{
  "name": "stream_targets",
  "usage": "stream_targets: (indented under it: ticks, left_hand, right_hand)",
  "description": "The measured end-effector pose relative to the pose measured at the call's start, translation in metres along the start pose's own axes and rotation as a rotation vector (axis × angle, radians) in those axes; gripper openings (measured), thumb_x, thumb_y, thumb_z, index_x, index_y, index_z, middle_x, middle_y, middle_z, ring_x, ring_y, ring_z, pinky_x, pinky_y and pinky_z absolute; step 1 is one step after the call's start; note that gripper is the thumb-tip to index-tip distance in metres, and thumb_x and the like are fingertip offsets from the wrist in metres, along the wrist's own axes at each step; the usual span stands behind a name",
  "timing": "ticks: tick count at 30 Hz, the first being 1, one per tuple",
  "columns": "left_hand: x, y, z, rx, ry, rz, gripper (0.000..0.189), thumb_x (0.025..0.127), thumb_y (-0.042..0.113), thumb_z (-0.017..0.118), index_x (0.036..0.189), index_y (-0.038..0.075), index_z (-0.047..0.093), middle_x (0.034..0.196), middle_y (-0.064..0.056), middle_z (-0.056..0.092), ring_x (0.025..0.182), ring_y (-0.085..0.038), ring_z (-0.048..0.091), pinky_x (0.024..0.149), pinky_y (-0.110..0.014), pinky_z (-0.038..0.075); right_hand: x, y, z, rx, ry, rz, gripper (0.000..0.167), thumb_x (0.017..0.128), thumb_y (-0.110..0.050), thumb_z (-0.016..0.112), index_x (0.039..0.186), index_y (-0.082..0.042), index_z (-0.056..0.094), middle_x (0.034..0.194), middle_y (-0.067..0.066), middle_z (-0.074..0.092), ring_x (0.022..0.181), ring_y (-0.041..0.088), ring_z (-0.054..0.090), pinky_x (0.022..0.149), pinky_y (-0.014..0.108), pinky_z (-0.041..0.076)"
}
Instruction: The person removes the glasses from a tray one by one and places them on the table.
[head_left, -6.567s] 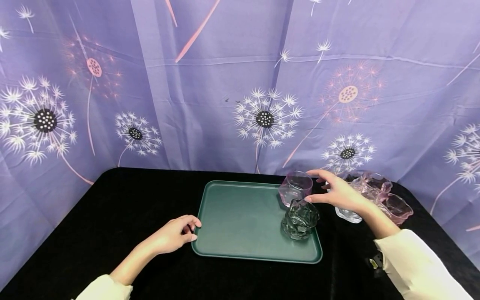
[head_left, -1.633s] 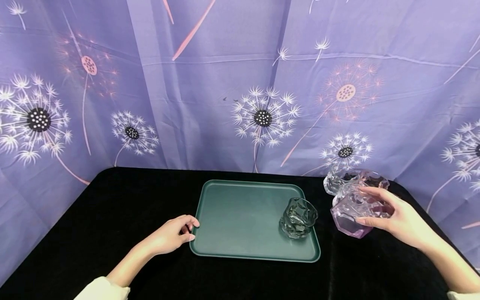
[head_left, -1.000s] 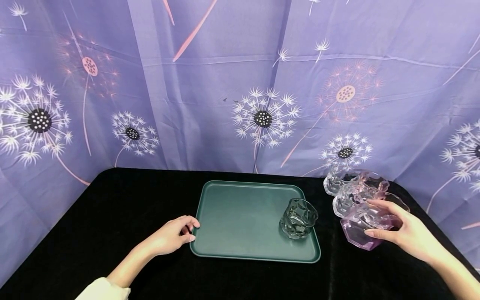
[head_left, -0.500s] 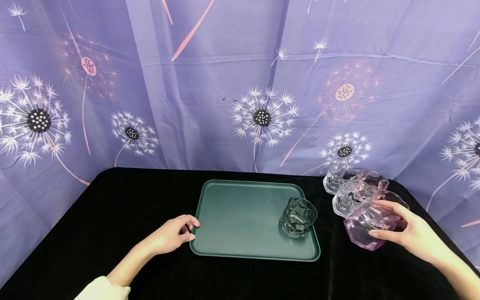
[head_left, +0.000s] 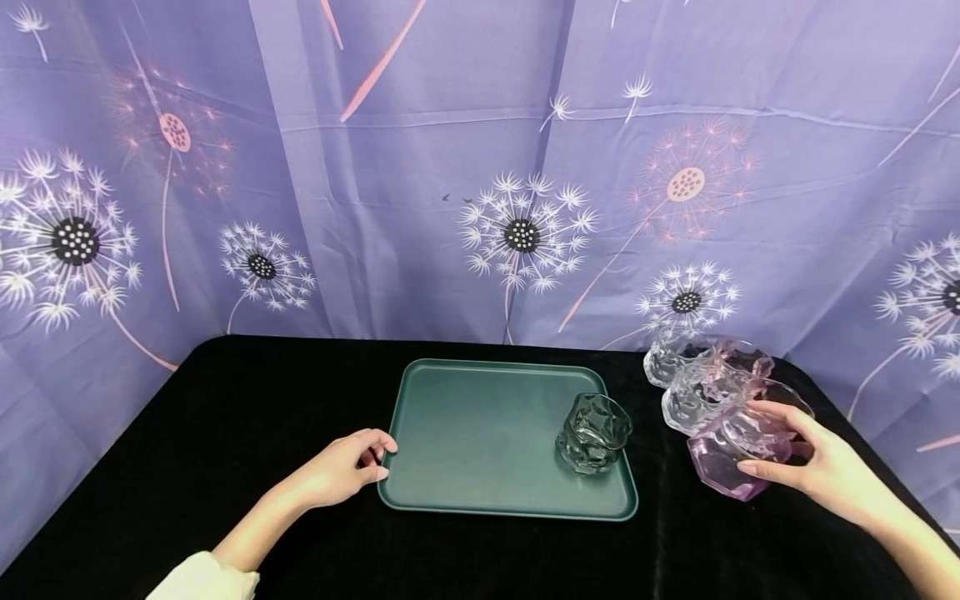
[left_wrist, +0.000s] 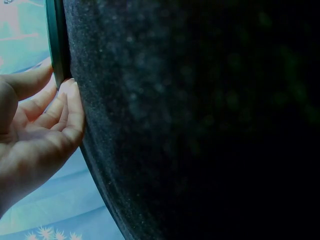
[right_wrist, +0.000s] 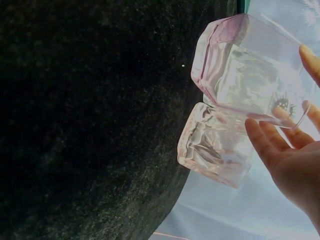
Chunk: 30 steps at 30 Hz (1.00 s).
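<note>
In the head view my left hand (head_left: pixel 345 471) is at the left edge of a dark green tray (head_left: pixel 480 433). The left wrist view shows its thumb and fingers pinching the tray's rim (left_wrist: pixel 57 45). My right hand (head_left: pixel 817 467) grips a purple-tinted, angular drinking glass (head_left: pixel 720 467) near its rim, to the right of the tray. In the right wrist view this glass (right_wrist: pixel 220 60) overlaps a pinkish glass (right_wrist: pixel 215 145) behind it. A smoky grey, wavy glass (head_left: pixel 592 437) stands upright at the tray's right end.
Clear glasses (head_left: pixel 682 404) and pink-tinted ones (head_left: pixel 750 358) cluster at the table's back right, just behind the purple glass. Black cloth (head_left: pixel 247 417) covers the table. A purple curtain with dandelion prints (head_left: pixel 412 208) hangs behind it.
The purple glass has gone from the tray's back right to the black cloth beside the clear glasses, carried by my right hand. Over the last half second it stays put. My left hand remains at the rim.
</note>
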<state>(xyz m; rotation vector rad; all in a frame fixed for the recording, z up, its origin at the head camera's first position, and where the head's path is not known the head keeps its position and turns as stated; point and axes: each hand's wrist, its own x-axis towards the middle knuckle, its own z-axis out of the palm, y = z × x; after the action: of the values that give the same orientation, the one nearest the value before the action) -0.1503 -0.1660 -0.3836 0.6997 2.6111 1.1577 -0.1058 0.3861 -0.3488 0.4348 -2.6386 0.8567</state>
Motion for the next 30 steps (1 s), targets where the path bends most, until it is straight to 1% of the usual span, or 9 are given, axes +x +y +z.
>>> stream_targets:
  ticks: [10,13,18,21,25,28,30]
  left_hand:
    - [0.001,-0.001,0.000,0.017,0.004,0.003,0.020,0.083,0.004,0.064,0.101,0.006,0.056,0.086,-0.001,0.049,0.075,-0.011,0.049,0.064,-0.025,0.042]
    - [0.001,-0.001,0.000,0.013,0.004,0.003,0.020,0.083,0.004,0.064,0.101,0.006,0.056,0.086,-0.001,0.049,0.075,-0.012,0.049,0.064,-0.025,0.042]
    - [0.000,-0.002,0.001,0.007,0.005,0.009,0.020,0.083,0.003,0.064,0.101,0.005,0.056,0.086,-0.001,0.049,0.075,-0.011,0.049,0.063,-0.025,0.042]
    - [0.000,-0.002,0.001,0.009,0.007,0.010,0.020,0.083,0.004,0.064,0.101,0.006,0.056,0.086,-0.001,0.049,0.075,-0.011,0.049,0.063,-0.025,0.042]
    - [0.000,-0.002,0.002,0.014,0.010,0.010,0.020,0.082,0.004,0.064,0.100,0.006,0.056,0.086,-0.001,0.049,0.074,-0.010,0.049,0.063,-0.025,0.041]
    - [0.000,-0.002,0.001,0.012,0.010,0.014,0.020,0.082,0.004,0.064,0.101,0.006,0.056,0.086,-0.001,0.049,0.075,-0.010,0.049,0.064,-0.025,0.042]
    - [0.000,-0.002,0.001,0.011,0.010,0.016,0.020,0.082,0.004,0.064,0.101,0.006,0.055,0.086,-0.001,0.050,0.075,-0.010,0.049,0.064,-0.025,0.042]
  right_hand:
    - [0.002,-0.002,-0.002,-0.018,-0.013,-0.009,0.074,0.060,-0.006,0.083,0.126,-0.007,0.050,0.116,-0.028,0.041,0.086,-0.010,0.047,0.067,0.006,0.037]
    - [0.003,-0.003,-0.003,-0.009,-0.018,-0.015,0.074,0.060,-0.005,0.083,0.126,-0.006,0.050,0.114,-0.024,0.043,0.082,-0.006,0.050,0.065,0.008,0.038]
    - [0.008,-0.006,-0.005,0.010,-0.028,-0.031,0.073,0.061,-0.002,0.082,0.126,-0.008,0.050,0.118,-0.016,0.047,0.088,-0.006,0.049,0.069,0.007,0.037]
    - [0.011,-0.009,-0.007,0.013,-0.040,-0.028,0.073,0.061,-0.002,0.082,0.127,-0.009,0.050,0.122,-0.018,0.045,0.092,-0.007,0.047,0.071,0.006,0.037]
    - [0.014,-0.013,-0.009,0.004,-0.057,-0.021,0.072,0.063,-0.003,0.081,0.127,-0.010,0.049,0.118,-0.018,0.044,0.092,-0.006,0.046,0.069,0.007,0.038]
    - [0.017,-0.015,-0.010,-0.005,-0.068,-0.013,0.070,0.065,-0.005,0.080,0.128,-0.010,0.049,0.117,-0.017,0.044,0.096,-0.005,0.043,0.069,0.009,0.037]
    - [0.018,-0.016,-0.011,-0.013,-0.079,-0.001,0.070,0.066,-0.006,0.080,0.128,-0.012,0.048,0.118,-0.019,0.043,0.097,-0.006,0.041,0.067,0.011,0.038]
